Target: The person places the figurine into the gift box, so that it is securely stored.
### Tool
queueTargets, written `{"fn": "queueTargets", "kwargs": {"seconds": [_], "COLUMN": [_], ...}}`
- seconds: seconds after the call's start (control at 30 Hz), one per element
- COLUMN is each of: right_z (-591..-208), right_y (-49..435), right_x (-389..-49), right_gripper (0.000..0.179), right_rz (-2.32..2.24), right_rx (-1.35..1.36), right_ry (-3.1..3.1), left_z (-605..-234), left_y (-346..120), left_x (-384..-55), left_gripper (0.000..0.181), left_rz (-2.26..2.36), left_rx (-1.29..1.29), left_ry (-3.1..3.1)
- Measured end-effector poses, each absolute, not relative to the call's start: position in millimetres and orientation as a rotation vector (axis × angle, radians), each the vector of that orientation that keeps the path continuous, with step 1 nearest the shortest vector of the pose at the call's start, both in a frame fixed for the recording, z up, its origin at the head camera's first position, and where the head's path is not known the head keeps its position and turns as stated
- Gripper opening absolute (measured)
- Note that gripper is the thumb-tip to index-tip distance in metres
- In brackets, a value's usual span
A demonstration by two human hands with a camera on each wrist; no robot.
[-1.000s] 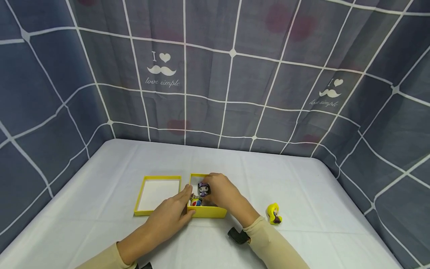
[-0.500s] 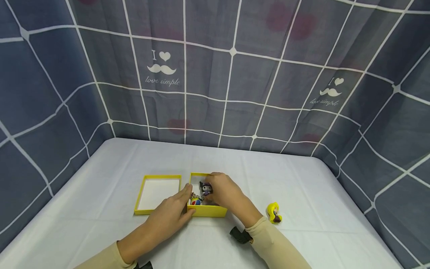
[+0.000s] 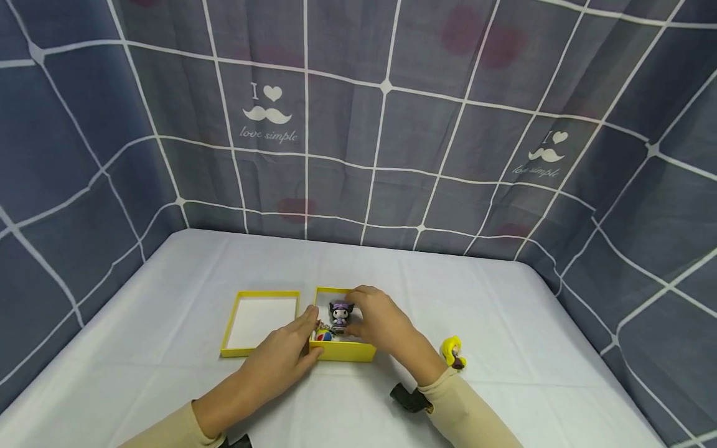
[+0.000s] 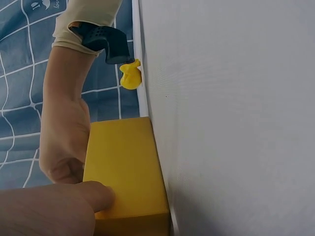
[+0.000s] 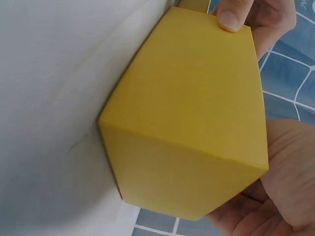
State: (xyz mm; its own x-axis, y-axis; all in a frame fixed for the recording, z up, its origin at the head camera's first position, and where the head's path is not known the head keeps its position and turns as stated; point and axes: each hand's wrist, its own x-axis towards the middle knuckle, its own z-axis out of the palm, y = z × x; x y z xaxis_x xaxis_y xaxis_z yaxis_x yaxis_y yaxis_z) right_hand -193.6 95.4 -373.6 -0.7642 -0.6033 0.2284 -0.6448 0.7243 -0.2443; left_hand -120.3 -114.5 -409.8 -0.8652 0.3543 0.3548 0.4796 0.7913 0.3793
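In the head view an open yellow box [image 3: 343,353] sits mid-table. Inside it lies a small figurine [image 3: 340,316] with a black-and-purple hood and a white face. Beside this is a little red, blue and yellow trinket [image 3: 323,333]. My left hand [image 3: 282,351] holds the box at its near left corner, fingers along the left side and thumb on the front wall [image 5: 187,83]. My right hand [image 3: 386,320] is over the box's right side, its parted thumb and fingers just right of the figurine with a gap showing. It hides the box's right part.
Left of the box lies the yellow-rimmed lid [image 3: 260,323], white inside face up. A yellow-haired figurine [image 3: 452,353] lies to the right, near the right sleeve. White cloth covers the table [image 3: 476,298]; a checked curtain [image 3: 347,124] surrounds it at the back and sides.
The hooded figurine first shifted slightly right with my right hand, then came to lie facing up. My right hand has loosened and drawn a little right, away from it. My left hand keeps its place.
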Motion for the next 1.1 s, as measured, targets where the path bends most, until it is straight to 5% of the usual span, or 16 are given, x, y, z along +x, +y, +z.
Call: {"fn": "queueTargets", "kwargs": {"seconds": [1.1], "right_z": [-365], "right_y": [158], "right_x": [-155], "right_gripper": [0.057], "right_rz": [0.485], "right_rx": [0.982], "right_ry": [-2.546], "left_z": [-410], "left_y": [-116], "left_x": [-121], "left_gripper": [0.072], "left_rz": [-0.692], "left_rx": [-0.653], "left_ry": [-2.736]}}
